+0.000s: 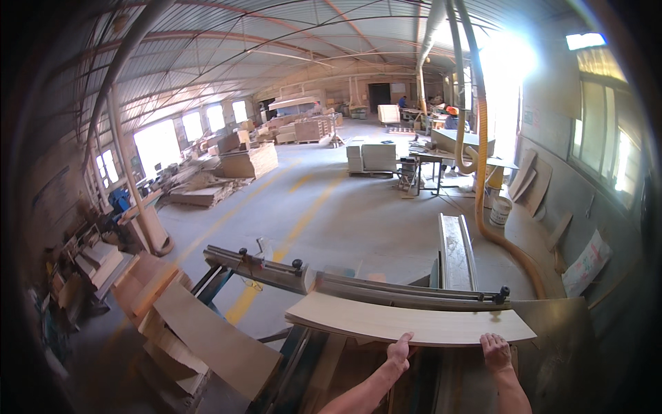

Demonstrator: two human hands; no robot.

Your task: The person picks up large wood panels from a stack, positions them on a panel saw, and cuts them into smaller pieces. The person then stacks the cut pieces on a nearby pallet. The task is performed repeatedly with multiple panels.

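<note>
A long, pale wooden board [407,320] lies crosswise in front of me on a saw-table-like machine. Its far side runs along a metal fence [407,292] with black knobs. My left hand [398,352] grips the near edge around the middle, thumb on top and the other fingers hidden below. Closer to the right end, my right hand [496,352] is closed over the same edge, its fingers curled on the upper face. The board's left end looks layered, but I cannot tell whether a second board lies under it.
Left of the machine stands a stack of wooden panels [214,338]. A metal rail [457,252] extends beyond the fence. An orange hose [514,255] curves down at the right near a white bucket [500,210]. Farther off are board piles [249,162] and a person in an orange cap [452,119].
</note>
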